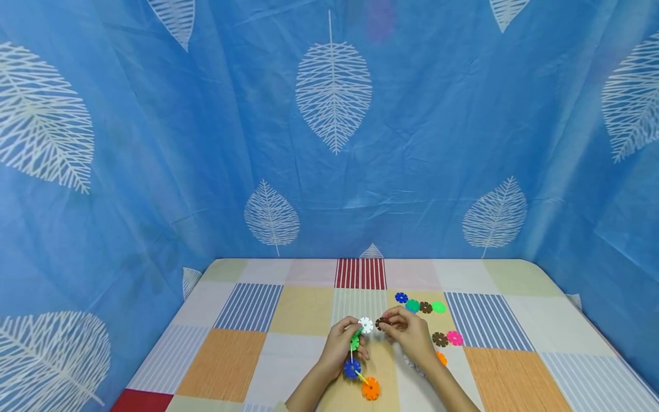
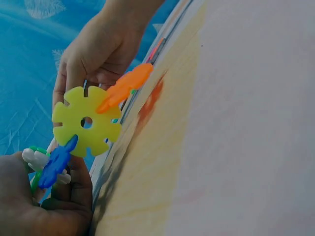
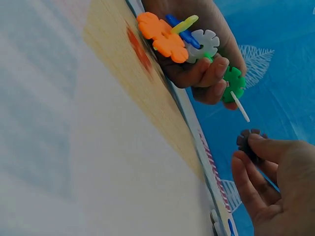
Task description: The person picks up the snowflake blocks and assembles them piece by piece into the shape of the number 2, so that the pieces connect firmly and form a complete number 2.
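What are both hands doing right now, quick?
Left hand: closed, holding a chain of linked notched discs.
Right hand: closed, pinching a brown notched disc.

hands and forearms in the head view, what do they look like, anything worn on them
The person's bare left hand and bare right hand show no gloves, rings or markings. The left forearm and right forearm are uncovered where visible. A small bit of pale cloth at the lower end of the left one may be a sleeve edge.

Smooth plastic discs [image 2: 71, 118]; creased, faintly glossy cloth backdrop [image 1: 412, 154].
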Demonstrator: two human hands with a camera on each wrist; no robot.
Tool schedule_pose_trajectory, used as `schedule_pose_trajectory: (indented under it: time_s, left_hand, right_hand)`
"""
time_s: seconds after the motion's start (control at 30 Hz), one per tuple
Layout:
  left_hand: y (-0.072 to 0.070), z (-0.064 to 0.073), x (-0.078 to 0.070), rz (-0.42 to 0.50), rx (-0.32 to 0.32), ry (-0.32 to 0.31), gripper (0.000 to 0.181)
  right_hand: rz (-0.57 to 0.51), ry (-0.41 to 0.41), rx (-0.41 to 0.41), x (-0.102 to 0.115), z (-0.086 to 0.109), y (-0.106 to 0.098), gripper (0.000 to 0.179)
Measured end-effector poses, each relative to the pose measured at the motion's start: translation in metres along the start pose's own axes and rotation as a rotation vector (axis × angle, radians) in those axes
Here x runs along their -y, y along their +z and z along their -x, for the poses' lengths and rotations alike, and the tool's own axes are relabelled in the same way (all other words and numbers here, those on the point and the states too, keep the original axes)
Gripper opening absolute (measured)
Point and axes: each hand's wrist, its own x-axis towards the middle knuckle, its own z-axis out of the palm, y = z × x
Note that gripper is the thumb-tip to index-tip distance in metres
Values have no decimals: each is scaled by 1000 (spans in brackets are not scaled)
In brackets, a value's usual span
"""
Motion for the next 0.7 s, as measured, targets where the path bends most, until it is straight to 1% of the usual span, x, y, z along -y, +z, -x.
schedule_pose_trajectory:
  time_s: [0.1, 0.17, 0.27, 0.37, 0.4, 0.53, 0.7]
  left_hand:
    - [0, 0, -1, -3, -10, -4, 11]
    - [1, 0, -1, -8, -10, -5, 14]
    - [2, 2, -3, -14, -12, -1, 17]
    - [2, 2, -4, -23, -12, 3, 20]
    - [2, 2, -5, -26, -13, 4, 20]
    - [3, 2, -5, -46, -5, 12, 19]
    - [2, 2, -5, -69, 27, 22, 22]
  right_hand:
    - [-49, 11, 40, 3, 0, 0, 14]
    - [-58, -11, 60, 7, 1, 0, 12]
    - [-46, -111, 77, 17, 4, -1, 9]
    - [-13, -215, 81, 27, 6, -3, 7]
    - [-9, -238, 84, 29, 6, -4, 7]
    - [3, -257, 99, 31, 6, -5, 7]
    - [6, -265, 117, 30, 7, -4, 8]
